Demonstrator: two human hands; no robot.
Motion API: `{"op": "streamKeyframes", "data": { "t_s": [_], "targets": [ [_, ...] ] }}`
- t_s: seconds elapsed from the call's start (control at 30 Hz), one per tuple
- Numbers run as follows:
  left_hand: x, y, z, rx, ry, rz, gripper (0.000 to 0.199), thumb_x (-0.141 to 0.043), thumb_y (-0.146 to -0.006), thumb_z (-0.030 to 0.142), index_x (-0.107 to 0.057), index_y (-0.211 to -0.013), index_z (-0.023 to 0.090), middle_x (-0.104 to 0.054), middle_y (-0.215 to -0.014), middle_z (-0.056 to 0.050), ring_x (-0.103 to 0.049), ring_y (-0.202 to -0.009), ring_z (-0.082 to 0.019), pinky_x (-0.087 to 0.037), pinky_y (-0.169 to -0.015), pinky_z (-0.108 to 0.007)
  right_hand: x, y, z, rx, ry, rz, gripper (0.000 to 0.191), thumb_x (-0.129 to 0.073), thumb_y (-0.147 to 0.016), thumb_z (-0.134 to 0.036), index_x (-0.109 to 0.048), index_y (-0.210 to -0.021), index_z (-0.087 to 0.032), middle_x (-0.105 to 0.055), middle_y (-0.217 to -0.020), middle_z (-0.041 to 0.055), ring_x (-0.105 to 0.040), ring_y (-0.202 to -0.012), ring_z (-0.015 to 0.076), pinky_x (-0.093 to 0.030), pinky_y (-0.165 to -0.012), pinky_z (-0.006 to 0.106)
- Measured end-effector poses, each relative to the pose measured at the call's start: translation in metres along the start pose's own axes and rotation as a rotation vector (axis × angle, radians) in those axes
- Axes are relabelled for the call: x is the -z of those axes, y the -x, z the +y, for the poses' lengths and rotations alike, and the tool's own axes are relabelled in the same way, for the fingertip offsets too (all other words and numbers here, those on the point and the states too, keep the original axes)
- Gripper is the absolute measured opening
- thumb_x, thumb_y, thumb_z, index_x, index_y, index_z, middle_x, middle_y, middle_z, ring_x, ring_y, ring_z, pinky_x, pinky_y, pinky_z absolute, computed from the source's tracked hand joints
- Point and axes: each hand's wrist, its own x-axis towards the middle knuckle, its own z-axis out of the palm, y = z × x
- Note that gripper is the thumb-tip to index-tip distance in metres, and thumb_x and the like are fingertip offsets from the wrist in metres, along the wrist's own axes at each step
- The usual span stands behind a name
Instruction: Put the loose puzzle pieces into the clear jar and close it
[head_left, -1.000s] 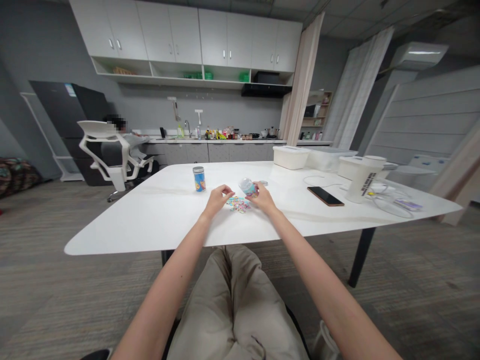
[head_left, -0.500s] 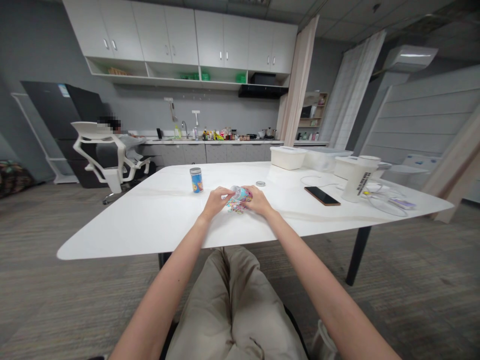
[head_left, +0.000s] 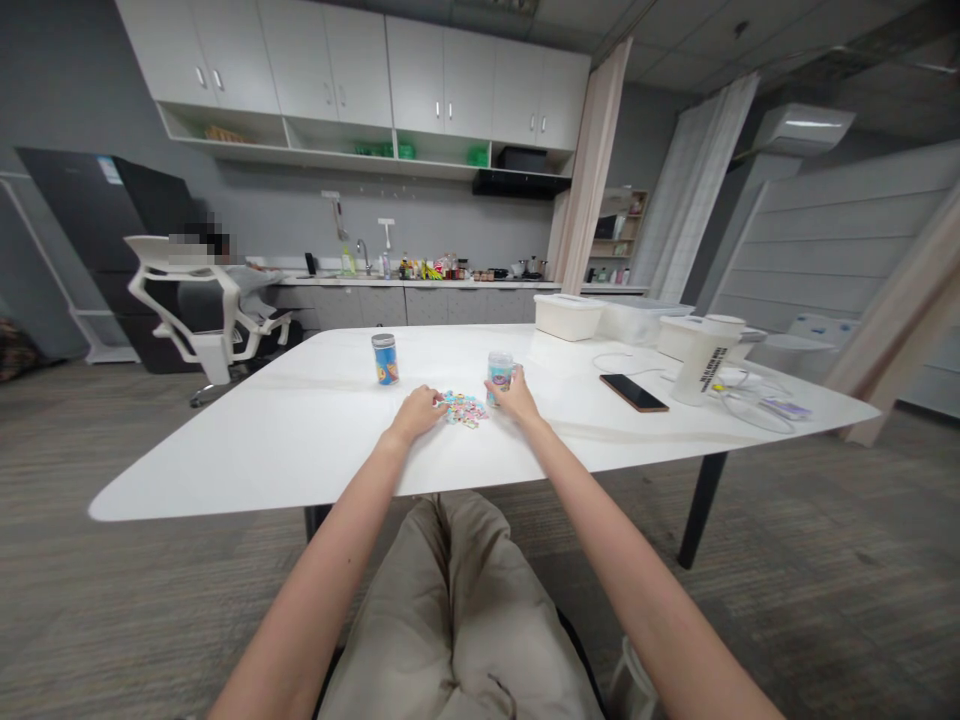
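Your right hand [head_left: 516, 397] is grasping the clear plastic jar with a colourful label [head_left: 499, 368], which stands upright just to the right of the pile of small multicoloured pieces [head_left: 465, 408]. The jar lies between your thumb, which crosses the lower part of its near face, and your fingers, which go around its right side. The top of the jar rises above this grip. If its base touches the white table [head_left: 240, 450], I cannot tell.

Your left hand [head_left: 420, 412] is at the left edge of the pile, palm down, with the fingers bent and the fingertips at the outermost pieces. Whether these fingers pinch a piece or are released, I cannot tell, because the pieces are too small.

The blue printed jar with a grey lid [head_left: 385, 362] stands upright to the left of the pile and farther from you. Well to the right of the pile lies the black-screened phone [head_left: 634, 392], and beyond it, more to the right, stands the white tumbler with dark lettering [head_left: 701, 362]. The white lidded plastic box [head_left: 568, 316] is behind the pile, toward the right.
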Motion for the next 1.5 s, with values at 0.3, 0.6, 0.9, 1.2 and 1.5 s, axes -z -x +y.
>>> {"op": "streamKeyframes", "data": {
  "t_s": [0.3, 0.6, 0.9, 1.2, 1.5],
  "targets": [
    [-0.003, -0.002, -0.004, -0.076, 0.028, -0.037, 0.019, -0.059, -0.075, 0.026, -0.075, -0.082, 0.019, -0.070, -0.094, -0.011, -0.064, -0.092, -0.025, -0.047, -0.091, -0.034, 0.007, 0.021, -0.025, 0.469, 0.210, -0.285, 0.026, -0.050, -0.088, -0.029, -0.063, -0.109, -0.021, -0.065, -0.065, 0.0007, -0.064, -0.066, 0.0186, -0.046, -0.072, 0.028],
    [0.002, 0.000, 0.000, -0.104, 0.034, -0.079, 0.018, -0.056, -0.076, 0.021, -0.070, -0.087, 0.018, -0.071, -0.095, -0.008, -0.065, -0.092, -0.022, -0.049, -0.088, -0.032, -0.001, 0.024, -0.023, 0.466, 0.376, -0.446, 0.023, -0.058, -0.084, -0.028, -0.073, -0.101, -0.025, -0.075, -0.083, 0.0044, -0.069, -0.082, 0.0237, -0.049, -0.074, 0.031],
    [0.002, 0.002, 0.004, -0.109, 0.096, -0.087, 0.021, -0.055, -0.075, 0.019, -0.066, -0.092, 0.016, -0.073, -0.093, -0.007, -0.066, -0.088, -0.020, -0.051, -0.083, -0.031, 0.004, 0.026, -0.027, 0.443, 0.382, -0.488, 0.019, -0.060, -0.086, -0.029, -0.070, -0.101, -0.023, -0.074, -0.085, 0.0032, -0.068, -0.082, 0.0181, -0.046, -0.074, 0.025],
    [-0.003, 0.000, 0.001, -0.173, 0.159, -0.070, 0.019, -0.057, -0.069, 0.013, -0.064, -0.087, 0.018, -0.070, -0.088, -0.004, -0.064, -0.082, -0.019, -0.050, -0.079, -0.031, 0.007, 0.025, -0.030, 0.430, 0.400, -0.466, 0.025, -0.051, -0.093, -0.031, -0.069, -0.105, -0.020, -0.074, -0.086, 0.0048, -0.067, -0.082, 0.0179, -0.044, -0.072, 0.025],
    [0.002, 0.002, 0.006, -0.201, 0.289, -0.004, 0.020, -0.056, -0.068, 0.011, -0.060, -0.087, 0.017, -0.063, -0.077, -0.001, -0.059, -0.073, -0.016, -0.048, -0.072, -0.029, 0.007, 0.024, -0.028, 0.466, 0.354, -0.515, 0.026, -0.056, -0.088, -0.026, -0.074, -0.106, -0.024, -0.075, -0.082, 0.0025, -0.066, -0.075, 0.0167, -0.043, -0.068, 0.023]
  ]
}}
